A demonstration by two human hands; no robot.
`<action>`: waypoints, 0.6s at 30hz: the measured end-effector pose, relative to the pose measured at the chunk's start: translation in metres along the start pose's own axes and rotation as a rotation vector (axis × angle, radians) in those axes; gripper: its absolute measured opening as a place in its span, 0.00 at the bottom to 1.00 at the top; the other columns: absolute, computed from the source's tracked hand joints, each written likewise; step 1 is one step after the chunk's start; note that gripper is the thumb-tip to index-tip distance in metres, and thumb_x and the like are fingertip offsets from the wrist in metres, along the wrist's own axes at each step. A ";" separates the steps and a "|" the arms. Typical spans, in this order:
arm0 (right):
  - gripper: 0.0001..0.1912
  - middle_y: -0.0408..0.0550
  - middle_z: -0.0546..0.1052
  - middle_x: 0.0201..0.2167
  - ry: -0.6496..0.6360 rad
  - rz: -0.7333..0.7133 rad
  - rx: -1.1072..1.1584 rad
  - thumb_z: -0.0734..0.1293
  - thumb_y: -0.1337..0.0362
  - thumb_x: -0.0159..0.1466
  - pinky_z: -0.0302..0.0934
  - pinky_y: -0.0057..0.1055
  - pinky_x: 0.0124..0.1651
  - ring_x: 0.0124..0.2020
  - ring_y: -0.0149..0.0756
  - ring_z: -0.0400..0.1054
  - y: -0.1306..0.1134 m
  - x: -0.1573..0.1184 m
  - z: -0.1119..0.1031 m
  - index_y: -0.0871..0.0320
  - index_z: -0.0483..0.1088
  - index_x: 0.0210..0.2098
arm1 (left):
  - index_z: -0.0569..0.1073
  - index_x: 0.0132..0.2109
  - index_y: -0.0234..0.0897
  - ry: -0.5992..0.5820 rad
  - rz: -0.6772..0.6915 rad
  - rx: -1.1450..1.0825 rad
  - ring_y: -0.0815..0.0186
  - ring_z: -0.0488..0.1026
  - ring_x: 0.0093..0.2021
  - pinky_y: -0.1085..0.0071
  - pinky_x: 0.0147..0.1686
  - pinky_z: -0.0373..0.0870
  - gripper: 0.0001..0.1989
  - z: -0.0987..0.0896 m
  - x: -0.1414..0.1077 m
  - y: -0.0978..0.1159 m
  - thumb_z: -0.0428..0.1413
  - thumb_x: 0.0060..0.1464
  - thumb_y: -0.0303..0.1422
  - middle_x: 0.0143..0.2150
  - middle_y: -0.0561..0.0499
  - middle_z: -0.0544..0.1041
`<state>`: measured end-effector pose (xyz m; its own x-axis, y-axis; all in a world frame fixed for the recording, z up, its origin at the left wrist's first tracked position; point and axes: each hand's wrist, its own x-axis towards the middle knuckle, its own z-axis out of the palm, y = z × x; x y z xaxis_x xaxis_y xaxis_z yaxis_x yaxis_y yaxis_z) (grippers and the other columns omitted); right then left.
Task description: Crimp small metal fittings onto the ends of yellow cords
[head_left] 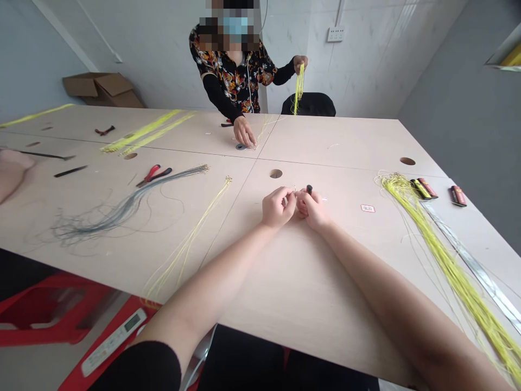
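Observation:
My left hand (pixel 278 208) is closed in a pinch over the middle of the table. A tiny yellowish tip shows at its fingertips, but what it belongs to is too small to make out. Close beside it, almost touching, my right hand (pixel 314 210) is wrapped round a slim tool with a black end (pixel 310 189) sticking up above the fist; the rest is hidden by the fingers. To the left of my hands lie a few thin yellow wires (pixel 199 222) with small metal ends. A thick yellow wire bundle (pixel 431 244) stretches along the table's right side.
Grey wires (pixel 126 209) and red-and-black pliers (pixel 152 175) lie left on the table (pixel 252 293). Batteries (pixel 458 196) and a metal strip (pixel 472 260) are at right. Across, a co-worker's hand (pixel 244 132) touches the tabletop; another person's hand (pixel 14 168) is far left.

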<state>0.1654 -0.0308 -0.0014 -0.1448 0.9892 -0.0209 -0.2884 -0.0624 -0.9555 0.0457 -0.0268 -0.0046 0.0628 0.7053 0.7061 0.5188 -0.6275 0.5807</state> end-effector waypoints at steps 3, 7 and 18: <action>0.13 0.34 0.51 0.15 0.071 -0.143 -0.047 0.68 0.57 0.52 0.43 0.25 0.19 0.16 0.23 0.45 0.002 0.001 -0.003 0.57 0.61 0.24 | 0.63 0.24 0.36 -0.009 -0.002 0.004 0.76 0.57 0.18 0.77 0.21 0.54 0.11 0.000 0.000 0.000 0.49 0.54 0.31 0.20 0.56 0.65; 0.12 0.34 0.52 0.16 0.140 -0.237 -0.097 0.69 0.56 0.53 0.46 0.26 0.20 0.16 0.23 0.47 0.005 0.004 -0.008 0.57 0.70 0.31 | 0.62 0.24 0.36 -0.019 -0.001 0.003 0.76 0.56 0.18 0.76 0.21 0.54 0.12 0.001 0.001 0.000 0.48 0.54 0.32 0.19 0.57 0.65; 0.15 0.37 0.56 0.15 0.167 -0.215 -0.184 0.70 0.52 0.53 0.46 0.27 0.21 0.17 0.24 0.49 0.010 0.008 -0.012 0.59 0.71 0.28 | 0.61 0.22 0.37 -0.057 -0.004 0.017 0.75 0.58 0.19 0.76 0.22 0.56 0.11 0.000 0.001 0.001 0.50 0.51 0.30 0.18 0.57 0.64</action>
<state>0.1728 -0.0222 -0.0147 0.0621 0.9862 0.1538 -0.1173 0.1602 -0.9801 0.0458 -0.0265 -0.0032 0.1092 0.7256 0.6794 0.5338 -0.6194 0.5757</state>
